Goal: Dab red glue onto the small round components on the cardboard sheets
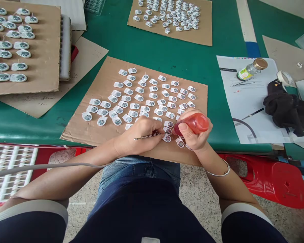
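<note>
A brown cardboard sheet point(91, 130) lies at the table's front edge, covered with several rows of small white pieces with round dark-ringed centres. My left hand point(139, 135) rests on its lower middle, fingers closed round a thin pen-like tool point(148, 136) whose back end points left. Just to the right, my right hand point(196, 133) grips a red squeeze bottle point(196, 123), tilted with its narrow end toward the left. One white piece point(167, 138) lies between the two hands. The bottle's tip is hard to make out near the pieces.
More cardboard with white pieces stands at the left point(45, 44) and far back point(205, 23). At the right are a paper sheet point(233, 101), a small glass jar point(250, 70) and black cloth point(286, 108). A red stool point(283, 185) is below the table edge.
</note>
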`<state>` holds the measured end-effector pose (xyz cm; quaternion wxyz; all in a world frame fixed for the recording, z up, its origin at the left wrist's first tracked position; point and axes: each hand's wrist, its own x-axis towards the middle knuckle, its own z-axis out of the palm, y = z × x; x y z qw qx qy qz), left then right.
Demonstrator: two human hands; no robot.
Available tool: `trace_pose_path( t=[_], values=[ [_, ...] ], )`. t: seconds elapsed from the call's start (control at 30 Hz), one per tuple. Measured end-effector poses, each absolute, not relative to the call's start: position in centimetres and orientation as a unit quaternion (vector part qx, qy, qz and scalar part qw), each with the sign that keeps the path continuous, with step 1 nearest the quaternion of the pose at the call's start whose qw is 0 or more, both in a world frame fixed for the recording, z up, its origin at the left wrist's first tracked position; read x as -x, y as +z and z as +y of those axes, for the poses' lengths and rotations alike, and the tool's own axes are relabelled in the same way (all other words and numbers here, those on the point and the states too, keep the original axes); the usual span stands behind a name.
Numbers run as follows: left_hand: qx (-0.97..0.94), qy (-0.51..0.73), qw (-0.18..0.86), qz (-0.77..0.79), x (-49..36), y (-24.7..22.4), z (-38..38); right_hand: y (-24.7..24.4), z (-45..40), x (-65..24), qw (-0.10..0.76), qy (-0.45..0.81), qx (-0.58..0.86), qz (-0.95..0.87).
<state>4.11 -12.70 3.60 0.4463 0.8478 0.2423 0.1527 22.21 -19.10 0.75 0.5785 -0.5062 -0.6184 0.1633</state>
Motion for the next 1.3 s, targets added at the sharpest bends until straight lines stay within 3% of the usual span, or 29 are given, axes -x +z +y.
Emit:
trace_pose_path(
  t=[0.77, 0.9, 1.07, 1.17, 1.3],
  values=[
    [-0.840, 0.153, 0.452, 0.256, -4.1, 3.4, -12.7, 1.0, -18.8, -21.8, 0.568, 0.180, 0.510, -0.621],
    [-0.834, 0.150, 0.459, 0.269, -4.0, 3.9, -12.7, 1.9, -18.4, -22.8, 0.638, 0.216, 0.505, -0.540],
    [-0.799, 0.305, 0.427, 0.294, -1.6, 3.5, -12.7, 3.0, -18.5, -27.4, 0.719, 0.229, 0.573, -0.319],
    [-0.782, 0.410, 0.363, 0.299, 0.0, 2.4, -12.7, 2.4, -19.1, -30.0, 0.730, 0.275, 0.602, -0.173],
    [-0.789, 0.473, 0.293, 0.260, 0.6, 1.0, -12.4, 1.5, -19.5, -31.3, 0.721, 0.309, 0.606, -0.130]
  ],
)
